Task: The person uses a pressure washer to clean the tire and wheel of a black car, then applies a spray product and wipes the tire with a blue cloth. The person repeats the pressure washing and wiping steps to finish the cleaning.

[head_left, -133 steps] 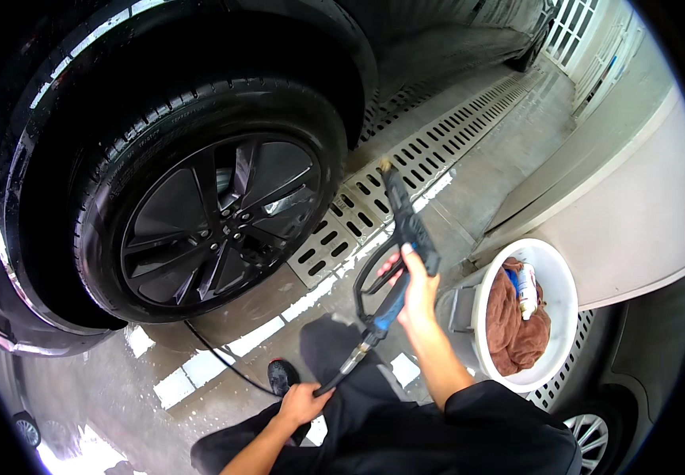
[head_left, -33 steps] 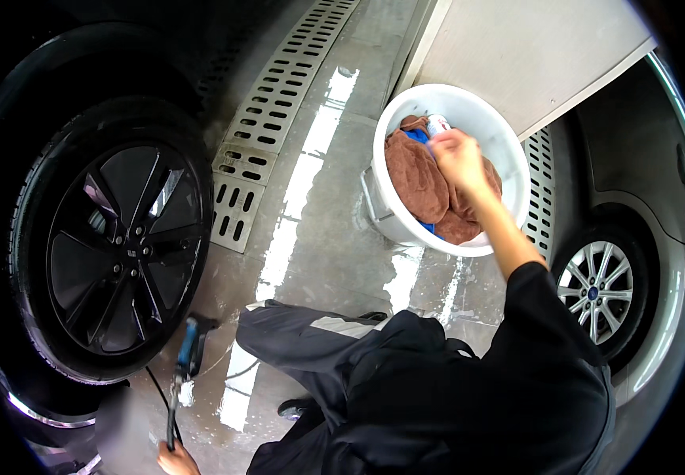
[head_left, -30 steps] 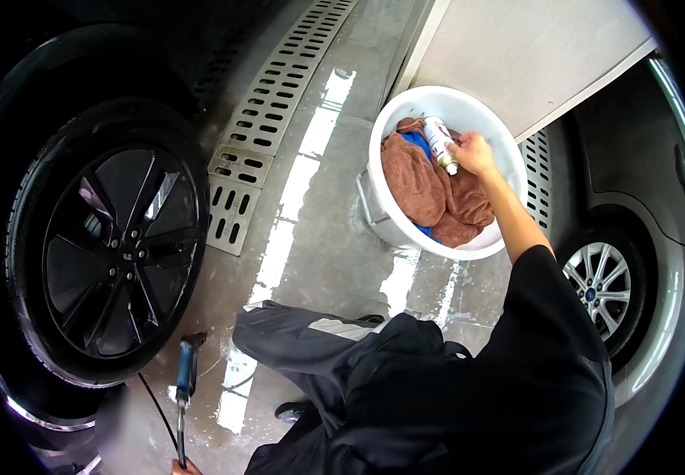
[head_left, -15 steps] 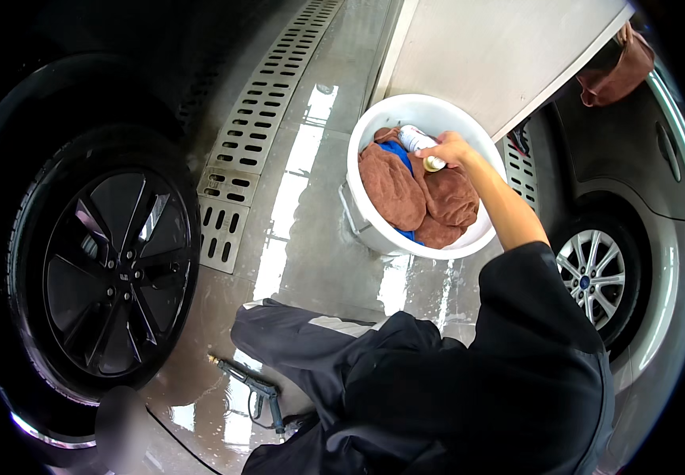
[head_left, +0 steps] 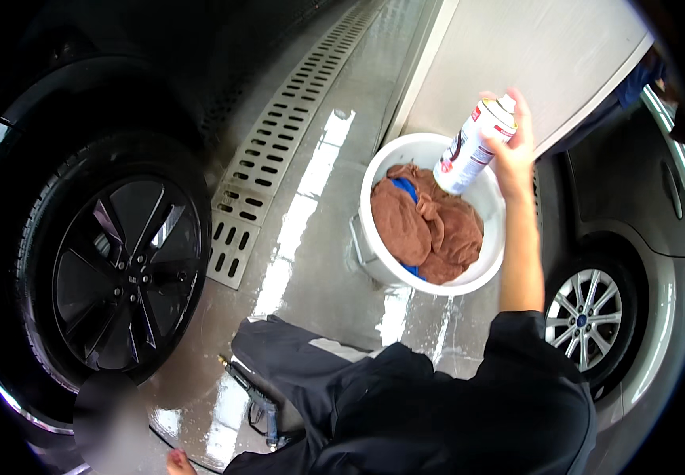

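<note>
My right hand (head_left: 514,146) is wrapped round a white spray can (head_left: 469,150) with red and dark print, a finger up by its white nozzle. The can is tilted over a white bucket (head_left: 368,207), its base just above the brown cloths (head_left: 402,226) inside. Some blue cloth (head_left: 404,188) shows between the brown ones. At the lower edge, only part of my left hand (head_left: 178,461) comes into view, beside a thin black hose; its fingers look curled, and anything in them is hidden.
A black car wheel (head_left: 129,273) stands at left, a grey car with a silver-spoked wheel (head_left: 584,321) at right. On the wet floor lies a spray gun (head_left: 257,408). A slotted drain grate (head_left: 267,150) runs behind. A pale panel (head_left: 469,59) rises beyond the bucket.
My right hand has lifted the spray can off the cloths, up and to the right, turning it nozzle-up. My left hand has come in at the lower edge. The whole view has shifted slightly.
</note>
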Available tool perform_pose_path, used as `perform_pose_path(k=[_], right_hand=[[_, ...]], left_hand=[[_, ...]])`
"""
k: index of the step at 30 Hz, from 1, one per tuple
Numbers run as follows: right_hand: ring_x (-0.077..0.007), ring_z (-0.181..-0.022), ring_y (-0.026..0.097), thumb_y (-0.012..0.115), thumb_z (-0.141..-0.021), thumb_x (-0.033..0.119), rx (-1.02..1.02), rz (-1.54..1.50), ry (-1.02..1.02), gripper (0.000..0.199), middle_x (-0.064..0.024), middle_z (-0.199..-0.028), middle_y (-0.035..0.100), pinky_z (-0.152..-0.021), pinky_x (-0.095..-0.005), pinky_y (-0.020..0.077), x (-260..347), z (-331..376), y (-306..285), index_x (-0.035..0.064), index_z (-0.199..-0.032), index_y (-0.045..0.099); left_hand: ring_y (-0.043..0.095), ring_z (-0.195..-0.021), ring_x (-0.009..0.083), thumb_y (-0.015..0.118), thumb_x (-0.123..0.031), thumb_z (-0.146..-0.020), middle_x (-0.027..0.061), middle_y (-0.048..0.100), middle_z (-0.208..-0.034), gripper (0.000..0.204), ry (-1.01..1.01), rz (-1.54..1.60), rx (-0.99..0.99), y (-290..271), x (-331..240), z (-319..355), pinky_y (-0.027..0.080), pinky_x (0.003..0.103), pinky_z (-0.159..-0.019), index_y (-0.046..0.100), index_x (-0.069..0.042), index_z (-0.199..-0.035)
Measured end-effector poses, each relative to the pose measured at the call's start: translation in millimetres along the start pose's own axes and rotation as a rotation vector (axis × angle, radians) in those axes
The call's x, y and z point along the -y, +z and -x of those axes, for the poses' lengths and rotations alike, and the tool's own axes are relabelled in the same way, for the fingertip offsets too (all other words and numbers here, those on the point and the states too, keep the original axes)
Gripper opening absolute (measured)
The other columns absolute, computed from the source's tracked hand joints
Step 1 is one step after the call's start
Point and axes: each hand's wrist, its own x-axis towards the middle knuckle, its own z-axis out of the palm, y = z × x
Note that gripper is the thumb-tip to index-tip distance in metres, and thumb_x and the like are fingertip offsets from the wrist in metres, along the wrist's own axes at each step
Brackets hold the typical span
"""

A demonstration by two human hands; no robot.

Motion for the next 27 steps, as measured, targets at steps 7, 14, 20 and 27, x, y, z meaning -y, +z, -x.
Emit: perform_pose_path(k=[7, 14, 20, 27], right_hand=[[-0.0321, -0.102, 0.071, 0.083, -0.075, 0.018, 0.548, -0.881, 0.543, 0.107, -0.0189, -0.122, 0.062, -0.087, -0.0476, 0.0622, -5.2, 72.9, 189.6, 0.0146, -0.163, 0.021], [-0.0343, -0.103, 0.069, 0.077, -0.081, 0.015, 0.620, -0.954, 0.508, 0.108, -0.0218, -0.125, 0.056, -0.086, -0.0517, 0.0630, 31.7, 129.3, 268.6, 0.0203, -0.164, 0.009], [-0.0362, -0.098, 0.068, 0.078, -0.079, 0.011, 0.613, -0.999, 0.513, 0.097, -0.0244, -0.128, 0.050, -0.080, -0.0540, 0.0633, 13.2, 143.3, 261.4, 0.0196, -0.157, 0.020], [-0.0317, -0.102, 0.069, 0.074, -0.086, 0.005, 0.780, -0.570, 0.297, 0.080, -0.0208, -0.131, 0.052, -0.088, -0.0476, 0.0610, -11.1, 160.8, 309.7, 0.0094, -0.150, 0.026]], left_hand=[[0.070, -0.105, 0.0245, 0.083, -0.011, -0.082, 0.0120, 0.074, -0.112, 0.046, 0.499, 0.721, 0.058, -19.6, -313.4, 34.6, 0.054, 0.038, -0.096, 0.067, -0.003, -0.125], [0.069, -0.103, 0.0192, 0.091, -0.019, -0.078, 0.0080, 0.072, -0.113, 0.059, 0.630, 1.115, 0.708, 5.3, -464.9, 87.0, 0.055, 0.035, -0.094, 0.060, 0.001, -0.124], [0.062, -0.125, 0.0282, 0.097, -0.030, -0.064, 0.0182, 0.065, -0.131, 0.104, 0.612, 1.240, 1.018, 4.4, -452.6, 63.4, 0.045, 0.043, -0.112, 0.043, 0.003, -0.146], [0.070, -0.104, 0.0293, 0.092, -0.026, -0.074, 0.0174, 0.067, -0.115, 0.076, 0.515, 0.731, 0.202, -12.5, -440.4, 48.5, 0.057, 0.042, -0.084, 0.050, 0.002, -0.131]])
